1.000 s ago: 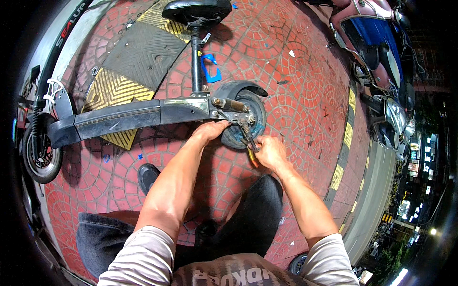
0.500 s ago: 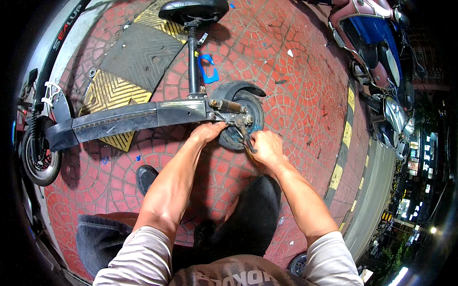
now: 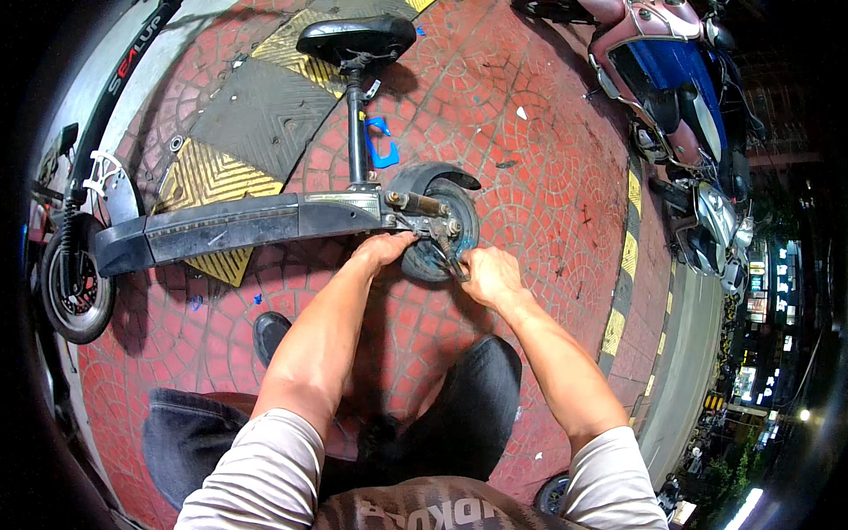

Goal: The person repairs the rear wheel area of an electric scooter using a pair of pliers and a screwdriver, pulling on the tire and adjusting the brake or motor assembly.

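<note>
Right hand [image 3: 491,276] at wheel [image 3: 469,225] edge, left hand [image 3: 386,250] nearby, grips unclear, paving [image 3: 543,208] stretching rightward

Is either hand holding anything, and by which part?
Can't tell: the left hand is at the scooter's rear frame, the right hand beside its rear wheel, grips hidden.

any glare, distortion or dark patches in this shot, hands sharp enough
Head view, right side: the striped curb bows with fisheye distortion; head view, lower right: a bright lamp glares; head view, corners: black; head view, middle: left hand and right hand look fairly sharp.
</note>
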`<state>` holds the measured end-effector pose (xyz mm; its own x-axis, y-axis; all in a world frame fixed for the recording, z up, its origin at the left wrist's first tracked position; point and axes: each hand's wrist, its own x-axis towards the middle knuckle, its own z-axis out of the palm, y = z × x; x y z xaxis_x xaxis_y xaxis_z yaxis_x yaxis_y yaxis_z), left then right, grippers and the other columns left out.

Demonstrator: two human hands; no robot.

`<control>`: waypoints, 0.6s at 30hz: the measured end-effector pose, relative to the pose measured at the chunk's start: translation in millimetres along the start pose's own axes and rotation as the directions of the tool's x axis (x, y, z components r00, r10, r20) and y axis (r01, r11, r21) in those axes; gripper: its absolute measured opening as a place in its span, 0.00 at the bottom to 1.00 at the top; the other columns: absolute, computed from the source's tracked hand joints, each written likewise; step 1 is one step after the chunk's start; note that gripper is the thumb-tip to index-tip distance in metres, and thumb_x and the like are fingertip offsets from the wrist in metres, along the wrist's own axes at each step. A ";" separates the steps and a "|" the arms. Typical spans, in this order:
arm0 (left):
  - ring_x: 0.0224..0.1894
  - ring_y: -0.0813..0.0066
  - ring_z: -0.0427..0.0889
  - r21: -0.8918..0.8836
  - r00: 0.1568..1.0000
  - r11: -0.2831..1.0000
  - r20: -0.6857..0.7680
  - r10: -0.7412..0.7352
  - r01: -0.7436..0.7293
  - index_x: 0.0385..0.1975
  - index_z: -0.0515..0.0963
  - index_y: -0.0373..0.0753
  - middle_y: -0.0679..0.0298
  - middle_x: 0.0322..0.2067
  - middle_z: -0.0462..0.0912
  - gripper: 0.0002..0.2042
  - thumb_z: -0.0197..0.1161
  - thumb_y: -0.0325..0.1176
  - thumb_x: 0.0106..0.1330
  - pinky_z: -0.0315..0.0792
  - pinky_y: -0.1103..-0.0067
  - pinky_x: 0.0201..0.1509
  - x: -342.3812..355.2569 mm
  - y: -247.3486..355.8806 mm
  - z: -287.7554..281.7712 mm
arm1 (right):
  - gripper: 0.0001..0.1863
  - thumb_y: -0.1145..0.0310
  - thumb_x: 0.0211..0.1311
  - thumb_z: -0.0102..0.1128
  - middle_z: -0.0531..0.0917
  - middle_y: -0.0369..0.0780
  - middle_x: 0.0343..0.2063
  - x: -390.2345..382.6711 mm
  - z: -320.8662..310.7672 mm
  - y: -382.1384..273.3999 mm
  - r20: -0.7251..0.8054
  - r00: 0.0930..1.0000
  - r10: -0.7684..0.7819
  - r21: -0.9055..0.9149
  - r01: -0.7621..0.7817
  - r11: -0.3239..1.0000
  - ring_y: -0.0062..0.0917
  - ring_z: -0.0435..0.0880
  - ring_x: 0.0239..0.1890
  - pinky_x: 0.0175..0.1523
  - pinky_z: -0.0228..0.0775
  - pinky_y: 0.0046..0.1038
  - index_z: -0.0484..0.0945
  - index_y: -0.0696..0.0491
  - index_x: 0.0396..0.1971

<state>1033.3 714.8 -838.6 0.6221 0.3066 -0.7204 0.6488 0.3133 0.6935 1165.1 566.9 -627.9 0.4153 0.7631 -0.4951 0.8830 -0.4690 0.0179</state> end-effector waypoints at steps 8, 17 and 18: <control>0.75 0.58 0.71 -0.069 0.999 0.998 0.041 0.004 -0.001 0.68 0.77 0.36 0.50 0.71 0.75 0.38 0.58 0.65 0.73 0.62 0.65 0.76 -6.2 2.6 2.2 | 0.21 0.49 0.68 0.64 0.88 0.52 0.30 4.1 18.4 9.3 -0.070 0.997 -0.032 0.047 0.035 0.998 0.52 0.88 0.38 0.46 0.79 0.51 0.87 0.54 0.31; 0.72 0.58 0.74 0.012 0.999 1.000 0.016 -0.028 0.028 0.67 0.79 0.38 0.50 0.70 0.77 0.39 0.56 0.69 0.72 0.65 0.65 0.74 5.8 -4.4 6.9 | 0.16 0.57 0.66 0.59 0.89 0.54 0.34 0.7 0.2 -1.4 0.023 1.000 -0.001 0.055 -0.001 0.998 0.52 0.89 0.41 0.49 0.80 0.51 0.89 0.53 0.34; 0.72 0.58 0.74 0.025 0.999 0.999 0.014 -0.029 0.028 0.67 0.79 0.38 0.50 0.70 0.77 0.39 0.56 0.69 0.72 0.65 0.65 0.74 5.2 -3.0 6.8 | 0.16 0.57 0.66 0.59 0.89 0.54 0.33 -1.2 -1.0 -1.4 0.017 1.000 0.007 0.054 -0.008 0.999 0.52 0.89 0.41 0.49 0.80 0.52 0.89 0.53 0.34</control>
<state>1037.7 709.4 -844.5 0.6094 0.2849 -0.7399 0.6767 0.2995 0.6726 1163.6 567.0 -626.5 0.4176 0.7523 -0.5096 0.8668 -0.4980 -0.0249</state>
